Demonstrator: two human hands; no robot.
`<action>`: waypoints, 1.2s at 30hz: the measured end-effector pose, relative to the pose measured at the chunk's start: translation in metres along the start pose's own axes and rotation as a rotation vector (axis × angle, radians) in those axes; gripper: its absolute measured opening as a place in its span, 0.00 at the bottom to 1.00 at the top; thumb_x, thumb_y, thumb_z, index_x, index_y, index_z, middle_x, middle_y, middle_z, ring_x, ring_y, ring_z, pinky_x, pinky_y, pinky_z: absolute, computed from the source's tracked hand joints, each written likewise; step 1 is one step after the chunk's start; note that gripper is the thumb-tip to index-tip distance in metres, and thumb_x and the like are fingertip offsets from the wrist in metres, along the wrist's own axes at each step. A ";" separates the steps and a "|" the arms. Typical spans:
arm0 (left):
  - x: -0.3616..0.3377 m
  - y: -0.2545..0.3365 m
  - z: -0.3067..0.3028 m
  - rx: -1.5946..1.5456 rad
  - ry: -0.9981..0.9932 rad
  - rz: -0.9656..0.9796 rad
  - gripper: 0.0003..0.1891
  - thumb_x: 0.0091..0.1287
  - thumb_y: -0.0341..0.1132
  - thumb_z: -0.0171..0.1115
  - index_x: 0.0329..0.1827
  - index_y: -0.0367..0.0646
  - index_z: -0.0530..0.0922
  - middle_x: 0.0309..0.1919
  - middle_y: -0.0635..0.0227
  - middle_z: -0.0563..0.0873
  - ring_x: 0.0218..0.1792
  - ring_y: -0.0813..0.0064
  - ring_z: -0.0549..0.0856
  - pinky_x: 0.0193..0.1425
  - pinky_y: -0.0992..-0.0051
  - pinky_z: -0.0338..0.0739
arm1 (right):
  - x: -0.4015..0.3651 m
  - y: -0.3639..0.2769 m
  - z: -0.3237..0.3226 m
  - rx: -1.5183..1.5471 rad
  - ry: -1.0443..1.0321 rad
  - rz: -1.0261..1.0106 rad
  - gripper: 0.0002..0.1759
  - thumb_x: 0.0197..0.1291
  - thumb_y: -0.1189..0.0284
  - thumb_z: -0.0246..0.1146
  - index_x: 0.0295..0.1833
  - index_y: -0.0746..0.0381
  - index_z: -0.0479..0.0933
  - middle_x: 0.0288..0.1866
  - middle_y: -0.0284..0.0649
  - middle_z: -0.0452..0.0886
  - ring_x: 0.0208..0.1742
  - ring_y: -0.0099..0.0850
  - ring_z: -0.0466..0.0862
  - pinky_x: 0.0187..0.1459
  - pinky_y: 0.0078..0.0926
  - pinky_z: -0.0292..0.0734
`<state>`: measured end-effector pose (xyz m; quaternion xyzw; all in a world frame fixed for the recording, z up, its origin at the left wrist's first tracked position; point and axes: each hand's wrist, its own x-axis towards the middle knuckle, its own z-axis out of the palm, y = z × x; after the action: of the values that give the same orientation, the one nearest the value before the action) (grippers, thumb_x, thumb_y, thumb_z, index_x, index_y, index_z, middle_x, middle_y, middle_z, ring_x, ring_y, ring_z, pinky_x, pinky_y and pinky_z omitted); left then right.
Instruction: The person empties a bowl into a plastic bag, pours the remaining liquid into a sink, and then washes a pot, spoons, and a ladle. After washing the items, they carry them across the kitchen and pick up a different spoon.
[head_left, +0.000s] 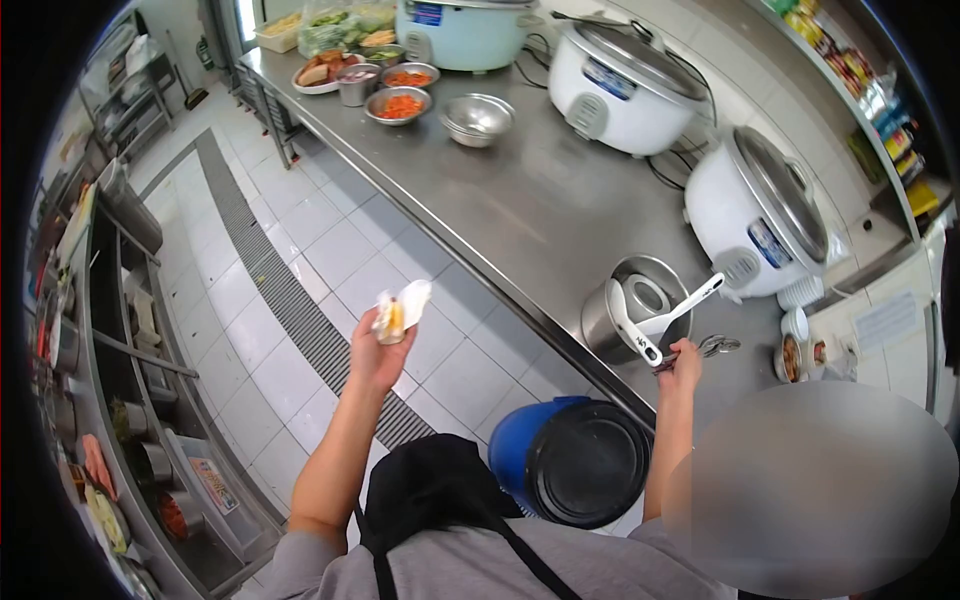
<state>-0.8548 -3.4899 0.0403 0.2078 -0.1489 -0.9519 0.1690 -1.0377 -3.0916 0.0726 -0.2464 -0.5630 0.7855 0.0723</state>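
In my left hand (384, 358), raised over the floor beside the counter, is a piece of food in a crumpled white wrapper (402, 312). A yellow-orange part shows in its middle. My right hand (682, 366) is at the counter's front edge, its fingers closed around shiny metal spoons (718, 346) whose rounded ends point right. Right beside that hand stands a steel pot (603, 322). Two white-handled rice paddles (690, 303) rest in it, along with a round metal piece.
Rice cookers (625, 90) line the wall side of the steel counter (440, 190). Bowls of chopped orange food (400, 105) and stacked metal bowls (478, 118) stand farther along. Below the edge is a blue barrel (525, 440) with a black lid. Shelving (150, 370) runs along the left.
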 end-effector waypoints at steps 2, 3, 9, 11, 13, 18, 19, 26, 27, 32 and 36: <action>0.017 0.023 0.008 -0.029 0.003 0.019 0.13 0.62 0.38 0.45 0.44 0.41 0.70 0.42 0.65 0.76 0.45 0.69 0.76 0.48 0.69 0.72 | -0.035 -0.002 0.052 -0.010 -0.075 -0.007 0.12 0.35 0.85 0.52 0.20 0.56 0.60 0.16 0.27 0.59 0.16 0.20 0.60 0.18 0.19 0.56; 0.026 0.038 0.010 -0.051 -0.001 0.021 0.12 0.62 0.38 0.45 0.43 0.41 0.70 0.41 0.65 0.77 0.44 0.69 0.76 0.47 0.69 0.73 | -0.040 0.005 0.074 -0.009 -0.094 -0.013 0.12 0.35 0.85 0.52 0.20 0.56 0.60 0.16 0.27 0.59 0.16 0.20 0.60 0.18 0.19 0.56; 0.083 0.166 -0.026 -0.115 -0.022 0.223 0.12 0.62 0.36 0.45 0.42 0.40 0.71 0.41 0.65 0.77 0.44 0.69 0.77 0.46 0.69 0.73 | -0.079 0.051 0.225 -0.024 -0.365 0.036 0.14 0.31 0.87 0.54 0.18 0.56 0.60 0.17 0.28 0.61 0.20 0.19 0.63 0.21 0.18 0.57; 0.095 0.221 -0.034 -0.157 0.051 0.326 0.13 0.63 0.37 0.43 0.44 0.38 0.71 0.41 0.64 0.78 0.43 0.69 0.77 0.47 0.69 0.73 | -0.109 0.062 0.291 -0.035 -0.467 0.080 0.13 0.30 0.87 0.54 0.17 0.57 0.61 0.16 0.28 0.61 0.19 0.20 0.63 0.21 0.18 0.57; 0.099 0.269 -0.061 -0.151 0.084 0.417 0.14 0.63 0.37 0.43 0.45 0.38 0.71 0.42 0.63 0.78 0.43 0.69 0.77 0.47 0.70 0.73 | -0.125 0.083 0.356 -0.030 -0.534 0.219 0.14 0.32 0.88 0.54 0.15 0.57 0.60 0.16 0.28 0.60 0.19 0.19 0.63 0.20 0.18 0.57; 0.088 0.374 -0.125 -0.237 0.247 0.697 0.14 0.64 0.37 0.42 0.47 0.38 0.70 0.42 0.62 0.78 0.42 0.69 0.79 0.44 0.71 0.76 | -0.179 0.138 0.532 -0.176 -0.802 0.351 0.15 0.33 0.87 0.54 0.17 0.56 0.60 0.17 0.26 0.59 0.19 0.18 0.61 0.22 0.16 0.56; 0.084 0.392 -0.132 -0.259 0.315 0.771 0.14 0.64 0.36 0.42 0.46 0.37 0.70 0.43 0.62 0.78 0.43 0.69 0.78 0.44 0.71 0.76 | -0.196 0.146 0.567 -0.161 -0.863 0.376 0.15 0.34 0.87 0.54 0.17 0.56 0.59 0.17 0.27 0.60 0.20 0.19 0.61 0.22 0.17 0.56; 0.154 0.536 -0.241 -0.361 0.363 0.999 0.15 0.65 0.35 0.39 0.50 0.35 0.67 0.48 0.57 0.74 0.48 0.67 0.75 0.52 0.71 0.71 | -0.283 0.232 0.783 -0.199 -0.932 0.416 0.15 0.36 0.87 0.53 0.16 0.56 0.57 0.18 0.28 0.60 0.19 0.18 0.63 0.23 0.16 0.61; 0.186 0.559 -0.244 -0.372 0.397 0.957 0.16 0.66 0.35 0.39 0.50 0.35 0.66 0.48 0.57 0.73 0.49 0.67 0.74 0.53 0.71 0.70 | -0.294 0.240 0.812 -0.221 -0.945 0.412 0.15 0.36 0.87 0.53 0.16 0.56 0.57 0.18 0.28 0.60 0.19 0.18 0.63 0.23 0.16 0.61; 0.380 0.712 -0.222 -0.376 0.253 0.789 0.14 0.66 0.38 0.39 0.48 0.42 0.68 0.44 0.59 0.76 0.46 0.68 0.76 0.54 0.57 0.68 | -0.354 0.292 0.960 -0.229 -1.046 0.380 0.15 0.34 0.87 0.53 0.17 0.56 0.57 0.17 0.28 0.60 0.18 0.20 0.63 0.22 0.17 0.60; 0.512 0.829 -0.221 -0.388 0.262 0.789 0.16 0.65 0.41 0.42 0.50 0.42 0.68 0.47 0.60 0.74 0.48 0.67 0.74 0.51 0.58 0.69 | -0.400 0.349 1.086 -0.287 -1.138 0.444 0.13 0.33 0.87 0.53 0.17 0.57 0.59 0.18 0.30 0.63 0.19 0.22 0.66 0.24 0.19 0.64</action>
<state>-0.9794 -4.4785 -0.0354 0.2181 -0.0131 -0.7908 0.5717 -1.1415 -4.2940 0.1389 0.0921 -0.5485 0.7065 -0.4376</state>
